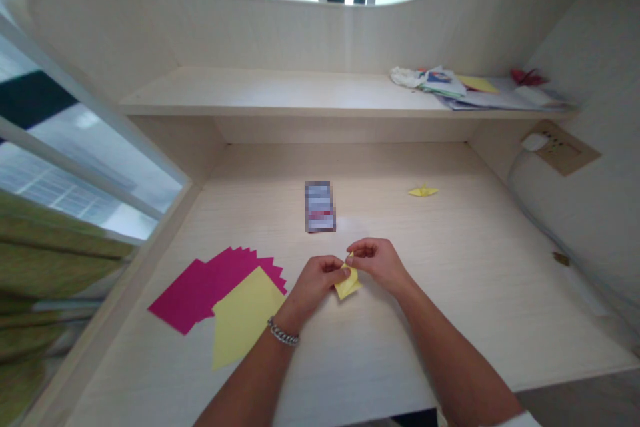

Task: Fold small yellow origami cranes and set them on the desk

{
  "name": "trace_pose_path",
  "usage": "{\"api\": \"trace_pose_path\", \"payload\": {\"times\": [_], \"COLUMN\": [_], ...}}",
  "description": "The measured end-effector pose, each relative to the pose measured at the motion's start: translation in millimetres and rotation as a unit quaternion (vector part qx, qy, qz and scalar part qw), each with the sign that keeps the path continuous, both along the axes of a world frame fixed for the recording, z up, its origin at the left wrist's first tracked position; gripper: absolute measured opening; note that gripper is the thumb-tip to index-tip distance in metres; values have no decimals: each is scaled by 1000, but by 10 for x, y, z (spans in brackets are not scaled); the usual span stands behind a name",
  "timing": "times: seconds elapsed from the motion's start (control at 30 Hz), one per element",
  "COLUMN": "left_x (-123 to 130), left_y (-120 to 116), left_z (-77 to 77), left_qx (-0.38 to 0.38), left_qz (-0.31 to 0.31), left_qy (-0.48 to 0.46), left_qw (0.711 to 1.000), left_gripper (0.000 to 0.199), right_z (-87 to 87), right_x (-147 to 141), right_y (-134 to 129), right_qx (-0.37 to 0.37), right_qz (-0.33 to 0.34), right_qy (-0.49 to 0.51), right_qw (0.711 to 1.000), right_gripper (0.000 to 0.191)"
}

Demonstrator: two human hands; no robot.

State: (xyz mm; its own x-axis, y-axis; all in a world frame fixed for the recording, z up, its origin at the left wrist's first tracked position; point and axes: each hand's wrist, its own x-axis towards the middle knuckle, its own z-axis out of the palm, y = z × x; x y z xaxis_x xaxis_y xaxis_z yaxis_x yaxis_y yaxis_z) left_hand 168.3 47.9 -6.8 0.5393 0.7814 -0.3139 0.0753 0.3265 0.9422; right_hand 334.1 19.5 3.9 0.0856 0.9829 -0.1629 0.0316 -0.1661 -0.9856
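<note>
Over the middle of the desk, a small folded piece of yellow paper (347,287) is pinched between my two hands. My left hand (320,280) grips its left side, thumb on top, with a chain bracelet at the wrist. The thumb and fingertips of my right hand (377,260) close on its upper point. Left of my hands lie a fan of magenta paper sheets (200,293) and a flat yellow sheet (245,320) overlapping them. A finished-looking yellow folded paper figure (423,191) rests farther back on the right.
A phone-shaped object with a pixelated face (320,207) lies beyond my hands. Papers and small items (450,83) sit on the shelf (280,90) above the desk (370,360). At right, a white plug and cable (535,142) run from the wall socket (567,147).
</note>
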Motion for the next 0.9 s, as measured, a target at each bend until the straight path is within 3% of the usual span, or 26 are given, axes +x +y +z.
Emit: {"api": "trace_pose_path", "payload": {"times": [0.2, 0.4, 0.57, 0.7, 0.9], "left_x": [3, 20, 14, 15, 24], "left_y": [-19, -42, -21, -24, -24], "left_z": [33, 36, 26, 22, -31], "left_qx": [27, 24, 12, 40, 54], "left_qz": [-17, -24, 2, 12, 51], "left_qy": [21, 24, 23, 18, 4], "left_qw": [999, 999, 1000, 999, 997], "left_gripper": [16, 13, 13, 14, 20], "right_z": [17, 13, 3, 12, -30], "right_x": [16, 40, 43, -16, -87], "right_y": [2, 34, 51, 20, 17], "right_qx": [-23, 25, 46, 31, 46], "right_qz": [-10, -22, -28, 6, -43], "right_qy": [39, 11, 19, -53, -75], "right_qw": [999, 999, 998, 998, 995], "right_gripper": [26, 23, 32, 27, 22]}}
